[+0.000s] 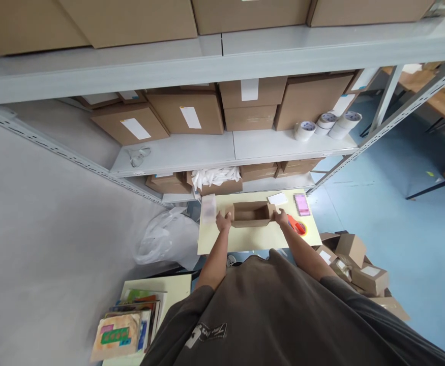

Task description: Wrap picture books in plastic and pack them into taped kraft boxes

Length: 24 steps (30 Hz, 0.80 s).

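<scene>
An open cardboard box (250, 222) is held over a pale yellow table (258, 241); its top faces me and its inside looks bare. My left hand (223, 221) grips its left end flap, fingers closed. At the opposite end, my right hand (281, 216) pinches the other flap. Close to my right forearm lies a red tape dispenser (297, 225). Behind the box are a white pad or slim white box (277, 199) and a pink-purple item (302, 204), which is blurred. A translucent plastic sheet or bag (208, 208) lies beyond my left hand.
A grey metal shelf (184, 152) with cartons and tape rolls (305, 130) rises behind the table. A plastic bag (167, 236) stands left of it. Stacked books (123, 330) lie on a side table, and small cartons (359, 269) are heaped on the right.
</scene>
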### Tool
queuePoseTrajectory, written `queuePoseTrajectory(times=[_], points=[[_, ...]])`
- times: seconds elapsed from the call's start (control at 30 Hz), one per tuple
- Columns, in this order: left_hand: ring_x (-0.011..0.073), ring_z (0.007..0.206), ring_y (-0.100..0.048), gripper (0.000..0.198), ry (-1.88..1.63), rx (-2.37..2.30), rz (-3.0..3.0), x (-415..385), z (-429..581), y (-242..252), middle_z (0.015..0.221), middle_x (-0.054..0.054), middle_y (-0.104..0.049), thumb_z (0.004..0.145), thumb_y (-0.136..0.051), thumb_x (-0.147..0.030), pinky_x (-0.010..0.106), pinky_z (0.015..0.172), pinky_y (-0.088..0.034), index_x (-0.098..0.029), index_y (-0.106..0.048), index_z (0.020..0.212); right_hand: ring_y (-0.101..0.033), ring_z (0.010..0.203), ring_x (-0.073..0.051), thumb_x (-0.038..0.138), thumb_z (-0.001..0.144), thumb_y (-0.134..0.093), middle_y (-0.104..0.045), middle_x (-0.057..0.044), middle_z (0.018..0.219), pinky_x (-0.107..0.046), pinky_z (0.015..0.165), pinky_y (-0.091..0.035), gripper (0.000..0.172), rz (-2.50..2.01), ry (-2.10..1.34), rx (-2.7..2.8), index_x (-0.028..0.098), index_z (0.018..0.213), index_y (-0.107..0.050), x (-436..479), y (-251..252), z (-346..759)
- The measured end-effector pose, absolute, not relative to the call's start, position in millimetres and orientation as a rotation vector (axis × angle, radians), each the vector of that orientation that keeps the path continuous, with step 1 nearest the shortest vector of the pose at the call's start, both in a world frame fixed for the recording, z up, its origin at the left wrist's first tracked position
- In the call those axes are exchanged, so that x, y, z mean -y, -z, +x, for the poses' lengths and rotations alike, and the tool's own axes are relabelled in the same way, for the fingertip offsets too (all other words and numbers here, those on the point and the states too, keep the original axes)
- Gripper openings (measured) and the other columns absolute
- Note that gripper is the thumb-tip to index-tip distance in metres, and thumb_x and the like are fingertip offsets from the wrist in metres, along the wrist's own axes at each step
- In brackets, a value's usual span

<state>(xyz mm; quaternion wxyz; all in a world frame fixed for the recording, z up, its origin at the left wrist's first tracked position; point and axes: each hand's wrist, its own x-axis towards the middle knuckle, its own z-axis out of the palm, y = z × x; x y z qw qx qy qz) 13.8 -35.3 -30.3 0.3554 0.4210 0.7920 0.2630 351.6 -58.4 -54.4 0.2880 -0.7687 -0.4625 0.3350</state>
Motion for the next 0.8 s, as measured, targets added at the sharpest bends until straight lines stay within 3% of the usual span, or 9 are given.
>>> queuePoseTrajectory(times=[0.13,0.2,0.27,0.37,0.47,0.63,0.8], points=[[0.0348,0.145,-0.049,0.038,-0.756,-1.867,1.470,40.1,8.4,10.7,0.146,0.016,-0.064,0.099,-0.065,-0.040,0.044,0.119,-0.042,-0.021,-0.071,0.131,-0.053,0.141,-0.040,0.039,0.094,-0.059,-0.055,-0.020,0.153,-0.055,0.117,-0.044,0.072,-2.113,-0.780,1.355,0.020,0.162,-0.042,48.0,36.6,355.7],[0.0342,0.145,-0.049,0.037,-0.703,-1.675,1.621,43.5,11.6,3.7,0.143,0.014,-0.066,0.095,-0.070,-0.046,0.043,0.124,-0.037,-0.024,-0.076,0.125,-0.040,0.152,-0.038,0.035,0.092,-0.062,-0.050,-0.016,0.161,-0.054,0.124,-0.036,0.070,-1.982,-0.689,1.578,0.021,0.159,-0.048,37.3,24.3,350.0],[0.0351,0.144,-0.049,0.046,-0.544,-1.488,1.708,45.9,18.3,1.5,0.140,0.013,-0.069,0.085,-0.082,-0.048,0.044,0.127,-0.034,-0.026,-0.078,0.125,-0.035,0.155,-0.037,0.035,0.090,-0.067,-0.055,-0.012,0.159,-0.050,0.127,-0.032,0.060,-1.861,-0.691,1.790,0.024,0.149,-0.060,23.6,12.7,339.8],[0.0360,0.143,-0.052,0.042,-0.267,-1.381,1.785,48.3,29.2,6.9,0.129,0.011,-0.075,0.077,-0.089,-0.040,0.047,0.130,-0.027,-0.028,-0.082,0.117,-0.053,0.138,-0.035,0.040,0.094,-0.067,-0.073,-0.010,0.134,-0.043,0.116,-0.041,0.032,-1.845,-0.885,1.975,0.027,0.123,-0.076,2.5,0.0,322.6],[0.0306,0.134,-0.060,0.021,-0.228,-1.447,1.830,51.9,35.7,15.5,0.116,0.008,-0.080,0.088,-0.078,-0.029,0.047,0.131,-0.020,-0.033,-0.084,0.108,-0.066,0.109,-0.030,0.046,0.101,-0.059,-0.079,-0.008,0.111,-0.036,0.098,-0.048,0.027,-1.969,-0.975,1.963,0.029,0.105,-0.079,-14.3,-6.2,312.3],[0.0273,0.125,-0.066,0.030,-0.256,-1.513,1.893,60.6,41.2,21.2,0.116,0.006,-0.080,0.098,-0.062,-0.024,0.049,0.134,-0.010,-0.036,-0.082,0.117,-0.064,0.092,-0.024,0.046,0.103,-0.057,-0.079,-0.007,0.105,-0.030,0.084,-0.046,0.031,-1.951,-0.964,2.014,0.025,0.101,-0.079,-43.2,-12.8,316.2],[0.0284,0.125,-0.066,0.045,-0.274,-1.549,1.938,70.6,47.5,27.2,0.116,0.010,-0.078,0.099,-0.051,-0.014,0.053,0.135,-0.003,-0.032,-0.078,0.129,-0.061,0.082,-0.020,0.044,0.095,-0.066,-0.077,-0.004,0.090,-0.027,0.074,-0.043,0.026,-1.858,-1.187,2.196,0.022,0.091,-0.080,-82.6,-18.4,325.6]])
